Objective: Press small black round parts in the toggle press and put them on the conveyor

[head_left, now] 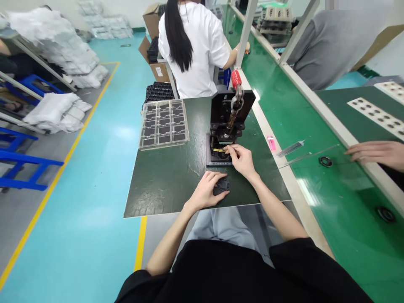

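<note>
A hand press with a red-wrapped lever end stands on the dark green table top. At its base, my right hand pinches one end of a thin yellow strip, which lies across the press bed. I cannot tell whether the strip is a tool or a part. Nearer to me, my left hand curls its thumb and fingers around a small round black part resting on the table. The palm hides some of that part.
A clear compartment tray with dark pieces sits at the table's left. On the right runs a green conveyor carrying thin rods and black rings. Another person's hand rests at its far edge. A co-worker sits ahead.
</note>
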`<state>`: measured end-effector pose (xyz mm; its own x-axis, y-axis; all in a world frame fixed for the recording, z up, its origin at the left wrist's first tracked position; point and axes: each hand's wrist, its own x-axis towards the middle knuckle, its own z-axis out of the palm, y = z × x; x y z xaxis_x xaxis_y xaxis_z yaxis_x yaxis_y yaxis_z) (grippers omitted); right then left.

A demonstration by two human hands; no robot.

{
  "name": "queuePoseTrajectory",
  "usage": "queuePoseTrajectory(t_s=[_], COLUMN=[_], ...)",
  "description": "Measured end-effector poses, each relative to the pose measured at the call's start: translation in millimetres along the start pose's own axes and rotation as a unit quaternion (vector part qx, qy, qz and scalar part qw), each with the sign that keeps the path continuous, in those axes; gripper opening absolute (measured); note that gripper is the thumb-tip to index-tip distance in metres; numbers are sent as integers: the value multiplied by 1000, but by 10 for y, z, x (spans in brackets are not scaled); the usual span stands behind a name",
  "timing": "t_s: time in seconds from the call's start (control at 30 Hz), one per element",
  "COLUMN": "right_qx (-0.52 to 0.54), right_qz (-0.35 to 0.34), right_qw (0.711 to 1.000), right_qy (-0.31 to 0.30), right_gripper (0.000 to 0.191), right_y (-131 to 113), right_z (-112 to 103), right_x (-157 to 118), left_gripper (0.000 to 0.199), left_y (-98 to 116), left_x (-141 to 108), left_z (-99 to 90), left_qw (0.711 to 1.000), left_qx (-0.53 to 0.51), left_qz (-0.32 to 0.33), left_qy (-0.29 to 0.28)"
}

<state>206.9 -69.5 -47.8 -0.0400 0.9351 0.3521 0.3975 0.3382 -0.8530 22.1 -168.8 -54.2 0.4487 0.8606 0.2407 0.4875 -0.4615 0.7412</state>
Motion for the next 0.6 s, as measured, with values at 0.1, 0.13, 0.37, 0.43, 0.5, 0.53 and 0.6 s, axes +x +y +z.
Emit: queuePoseTrajectory(t_s=[0.1,0.13,0.37,0.43,0.5,0.53,0.6], right_qx=[-12,-17,-11,17,50,63,73], right_qz=[-7,-10,-23,-4,28,44,68], right_qw=[1000,1000,999,998,997,996,995], right_qy=[-10,-14,24,57,52,36,0], right_gripper=[45,42,36,39,42,43,43], right_y=[-17,-23,-79,-96,-114,-124,-145], right_z=[0,-2,-17,-45,-81,-96,-117], right_x=[-3,-2,-21,-116,-282,-385,-598], left_gripper=[46,45,50,51,51,51,52], left_y=[1,-1,-36,-40,-39,-38,-37], left_x=[-1,0,1,-5,-11,-14,-16], left_z=[-1,0,20,24,23,22,19], left_qw=[1000,1000,1000,1000,1000,1000,1000], left_qx=[4,5,7,4,-1,-3,-5], left_qz=[-1,0,-13,-14,-14,-15,-18], left_qy=[6,8,13,16,20,21,21])
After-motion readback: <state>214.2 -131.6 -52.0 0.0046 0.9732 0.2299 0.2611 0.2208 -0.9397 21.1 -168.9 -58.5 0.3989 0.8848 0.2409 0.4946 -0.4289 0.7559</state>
